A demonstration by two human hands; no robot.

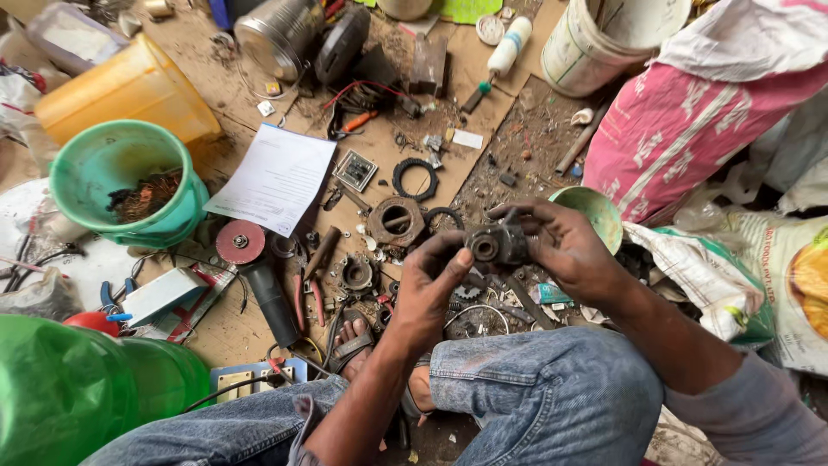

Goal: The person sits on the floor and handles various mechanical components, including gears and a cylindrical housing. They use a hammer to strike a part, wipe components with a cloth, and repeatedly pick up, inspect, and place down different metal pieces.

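Both hands hold a small dark metal housing with a round bearing hole, raised above the floor in front of my knees. My left hand grips its left side, thumb by the hole. Wrapped around the housing's right side and top is my right hand. Below and to the left lie greasy machine parts: a round rusty casing, a black toothed ring and a smaller gear piece.
An angle grinder with a red disc lies left of the parts. A green bucket, a yellow bucket, a sheet of paper, a pink sack, a white bucket and pliers surround me.
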